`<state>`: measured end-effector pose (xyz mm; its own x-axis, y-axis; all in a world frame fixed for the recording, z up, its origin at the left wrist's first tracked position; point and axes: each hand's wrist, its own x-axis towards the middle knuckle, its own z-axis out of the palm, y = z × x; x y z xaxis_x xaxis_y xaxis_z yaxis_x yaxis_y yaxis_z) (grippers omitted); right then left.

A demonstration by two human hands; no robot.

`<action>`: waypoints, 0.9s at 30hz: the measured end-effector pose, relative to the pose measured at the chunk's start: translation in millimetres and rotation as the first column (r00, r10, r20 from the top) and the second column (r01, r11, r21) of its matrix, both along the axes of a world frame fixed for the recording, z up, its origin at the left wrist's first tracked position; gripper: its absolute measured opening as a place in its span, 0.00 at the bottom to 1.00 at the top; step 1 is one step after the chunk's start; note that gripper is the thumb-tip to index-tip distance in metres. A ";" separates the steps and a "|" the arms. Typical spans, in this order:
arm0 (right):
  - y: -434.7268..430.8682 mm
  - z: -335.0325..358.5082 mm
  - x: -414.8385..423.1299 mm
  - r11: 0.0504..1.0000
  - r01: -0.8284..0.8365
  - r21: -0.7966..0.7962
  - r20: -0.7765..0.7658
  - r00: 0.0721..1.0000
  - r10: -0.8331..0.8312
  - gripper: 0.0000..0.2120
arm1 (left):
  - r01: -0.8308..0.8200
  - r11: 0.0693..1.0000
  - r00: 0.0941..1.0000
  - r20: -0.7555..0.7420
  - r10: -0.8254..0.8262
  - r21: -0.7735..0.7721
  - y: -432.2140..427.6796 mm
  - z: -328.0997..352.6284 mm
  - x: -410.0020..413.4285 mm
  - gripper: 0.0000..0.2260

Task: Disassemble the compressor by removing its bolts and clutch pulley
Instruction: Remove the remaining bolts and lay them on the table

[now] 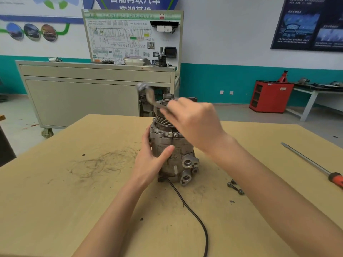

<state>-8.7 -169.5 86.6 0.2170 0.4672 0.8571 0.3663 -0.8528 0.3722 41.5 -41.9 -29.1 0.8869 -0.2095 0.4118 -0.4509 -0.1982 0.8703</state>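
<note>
The grey metal compressor (pixel 178 156) stands upright on the wooden table (pixel 92 201), its ribbed clutch pulley (pixel 163 121) at the top. My left hand (pixel 152 160) grips the left side of the compressor body, thumb across its front. My right hand (pixel 193 119) is over the pulley and holds a metal wrench (pixel 148 95), which is motion-blurred and sticks out up and to the left. Two or three removed black bolts (pixel 234 186) lie on the table to the right of the compressor.
A black cable (pixel 193 214) runs from the compressor base toward the near table edge. A long screwdriver with an orange handle (pixel 313 166) lies at the right. Beyond the table are a grey cabinet on wheels (pixel 83 93) and a red tool cabinet (pixel 269 97).
</note>
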 end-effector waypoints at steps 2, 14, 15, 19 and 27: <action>8.0 -6.5 3.4 0.991 0.089 -0.102 0.028 0.996 -0.086 0.05 | -0.007 1.000 1.000 0.002 0.007 0.014 -0.5 -1.0 0.8 0.44; 17.7 -28.5 15.6 0.959 0.063 -0.275 0.116 0.993 -0.032 0.07 | -0.098 0.994 0.994 0.046 0.096 0.040 -6.4 -5.1 4.7 0.33; 16.4 -28.2 15.8 0.957 0.052 -0.286 0.093 0.995 -0.026 0.06 | -0.098 0.995 0.994 0.043 0.096 0.037 -6.5 -5.3 4.7 0.29; 10.5 -25.2 10.7 0.983 -0.082 -0.165 -0.025 0.997 0.079 0.07 | -0.070 0.997 0.995 0.075 0.067 0.027 -5.8 -3.7 3.9 0.39; -7.5 -21.9 -6.4 0.955 -0.251 0.155 -0.234 0.930 0.283 0.07 | -0.037 0.999 0.999 0.030 0.038 -0.005 -2.6 -3.0 1.4 0.34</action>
